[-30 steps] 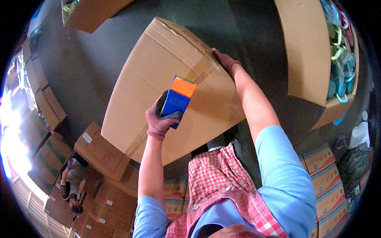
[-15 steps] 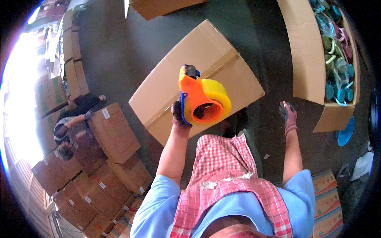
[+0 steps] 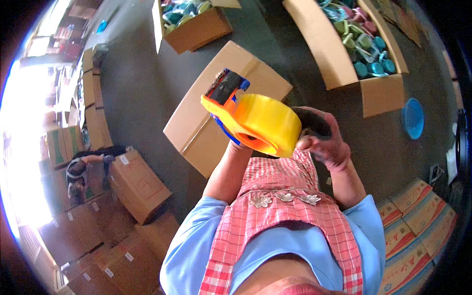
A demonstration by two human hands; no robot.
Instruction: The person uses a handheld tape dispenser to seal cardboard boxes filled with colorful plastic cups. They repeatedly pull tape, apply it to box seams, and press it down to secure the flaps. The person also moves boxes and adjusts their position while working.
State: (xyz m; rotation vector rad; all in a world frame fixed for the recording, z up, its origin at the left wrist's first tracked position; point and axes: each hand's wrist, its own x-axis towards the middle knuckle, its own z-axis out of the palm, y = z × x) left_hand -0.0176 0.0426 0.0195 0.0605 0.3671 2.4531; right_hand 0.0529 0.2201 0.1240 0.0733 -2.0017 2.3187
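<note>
Hands raised chest-high: left fingers hidden behind tape dispenser (image 3: 248,118), grip unclear; right hand (image 3: 324,140) fingers curled at roll.

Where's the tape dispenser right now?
In the head view the tape dispenser is raised at centre frame, in front of the closed cardboard box on the floor. The right hand touches its right side; the left hand is hidden behind it.

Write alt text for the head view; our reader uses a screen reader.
A person's left hand lifts an orange and blue tape dispenser while the right hand touches its roll, above a closed cardboard box on the floor.
</note>
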